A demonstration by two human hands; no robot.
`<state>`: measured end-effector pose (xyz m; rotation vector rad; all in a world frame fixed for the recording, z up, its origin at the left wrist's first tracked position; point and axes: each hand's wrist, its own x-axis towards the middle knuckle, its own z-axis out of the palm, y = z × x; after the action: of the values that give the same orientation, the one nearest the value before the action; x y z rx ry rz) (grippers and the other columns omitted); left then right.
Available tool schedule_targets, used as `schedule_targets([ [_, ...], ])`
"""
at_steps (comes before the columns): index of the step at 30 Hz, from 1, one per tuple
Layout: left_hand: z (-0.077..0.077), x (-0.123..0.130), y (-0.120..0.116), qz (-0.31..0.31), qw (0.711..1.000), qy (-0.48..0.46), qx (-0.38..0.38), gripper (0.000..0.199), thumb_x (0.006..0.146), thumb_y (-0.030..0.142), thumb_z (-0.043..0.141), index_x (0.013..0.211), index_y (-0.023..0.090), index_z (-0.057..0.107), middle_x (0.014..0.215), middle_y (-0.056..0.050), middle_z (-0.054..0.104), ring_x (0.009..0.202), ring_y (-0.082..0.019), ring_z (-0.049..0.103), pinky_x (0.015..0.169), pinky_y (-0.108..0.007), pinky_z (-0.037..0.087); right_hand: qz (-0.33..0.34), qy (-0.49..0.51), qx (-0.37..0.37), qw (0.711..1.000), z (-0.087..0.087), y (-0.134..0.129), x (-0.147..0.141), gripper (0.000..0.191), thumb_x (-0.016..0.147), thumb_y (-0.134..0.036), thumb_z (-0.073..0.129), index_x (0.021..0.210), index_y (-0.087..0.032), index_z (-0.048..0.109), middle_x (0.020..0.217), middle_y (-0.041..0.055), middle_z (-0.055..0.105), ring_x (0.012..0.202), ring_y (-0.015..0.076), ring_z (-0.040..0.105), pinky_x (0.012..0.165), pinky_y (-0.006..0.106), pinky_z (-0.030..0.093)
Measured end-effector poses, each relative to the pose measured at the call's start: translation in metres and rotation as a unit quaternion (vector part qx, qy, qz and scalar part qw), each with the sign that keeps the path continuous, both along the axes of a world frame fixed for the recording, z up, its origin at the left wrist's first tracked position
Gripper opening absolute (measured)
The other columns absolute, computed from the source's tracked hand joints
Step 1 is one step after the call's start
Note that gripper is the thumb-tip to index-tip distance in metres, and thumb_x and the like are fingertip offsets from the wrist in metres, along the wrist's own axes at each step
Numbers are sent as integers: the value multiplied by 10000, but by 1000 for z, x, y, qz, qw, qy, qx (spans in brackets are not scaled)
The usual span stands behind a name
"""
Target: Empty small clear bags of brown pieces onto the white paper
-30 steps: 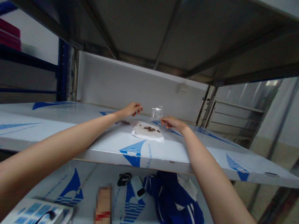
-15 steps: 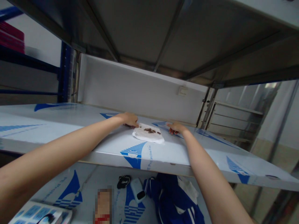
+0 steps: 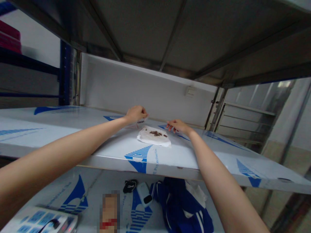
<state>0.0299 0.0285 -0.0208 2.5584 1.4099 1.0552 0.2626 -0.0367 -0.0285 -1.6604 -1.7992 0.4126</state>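
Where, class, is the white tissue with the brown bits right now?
In the head view, the white tissue lies on the blue-printed shelf, between the left hand and right hand, touching neither.

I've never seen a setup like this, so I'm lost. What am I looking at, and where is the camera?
No machine here: those are a person's own bare arms, filmed by a camera worn on the head, looking forward and down. The left hand seems to pinch a clear plastic bag. The right hand is open and empty, beside a white tissue with dark brown bits on it. The tissue lies on a shelf covered in white film with blue print.
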Motion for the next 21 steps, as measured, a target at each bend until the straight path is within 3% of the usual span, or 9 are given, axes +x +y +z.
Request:
schedule_targets([
  [2, 2, 4, -7, 11, 998, -49, 30, 233, 823, 346, 536, 790, 154, 663, 769, -72, 656, 693, -164, 546, 597, -244, 304, 80, 28, 16, 996, 0, -1, -14, 336, 909, -365, 477, 770, -121, 661, 662, 46, 648, 480, 78, 471, 514, 214, 366],
  [5, 2, 10, -18, -17, 994, -82, 76, 245, 849, 352, 515, 841, 153, 658, 835, -71, 669, 735, -161, 548, 622, -243, 312, 128, 51, 20, 990, 1, -3, -29, 443, 919, -478, 423, 848, -115, 667, 730, 65, 668, 513, 77, 503, 534, 206, 386],
  [8, -3, 17, -28, -96, 989, -71, 88, 252, 846, 363, 528, 807, 152, 660, 781, -43, 669, 676, -136, 537, 617, -238, 316, 150, 69, 27, 986, 2, -4, -36, 511, 930, -523, 354, 923, -117, 664, 807, 81, 685, 534, 77, 536, 527, 200, 386],
  [11, -9, 24, -33, -154, 982, -37, 98, 253, 826, 373, 557, 756, 157, 670, 728, -25, 667, 632, -123, 522, 604, -236, 309, 168, 81, 51, 981, 3, -5, -37, 458, 913, -515, 410, 948, -131, 656, 913, 87, 693, 583, 84, 587, 521, 190, 383],
  [15, -14, 27, -34, -156, 983, -20, 92, 214, 785, 374, 616, 770, 178, 699, 710, -20, 667, 630, -125, 517, 594, -236, 294, 173, 78, 51, 981, 5, -6, -34, 327, 869, -433, 542, 825, -131, 662, 850, 63, 693, 610, 93, 615, 530, 180, 391],
  [21, -12, 25, -28, -188, 979, -55, 57, 248, 771, 403, 629, 790, 166, 698, 622, -6, 612, 586, -121, 496, 567, -238, 281, 177, 101, 44, 978, 5, -5, -29, 323, 799, -458, 619, 797, -145, 697, 825, 44, 692, 623, 100, 625, 580, 192, 431],
])
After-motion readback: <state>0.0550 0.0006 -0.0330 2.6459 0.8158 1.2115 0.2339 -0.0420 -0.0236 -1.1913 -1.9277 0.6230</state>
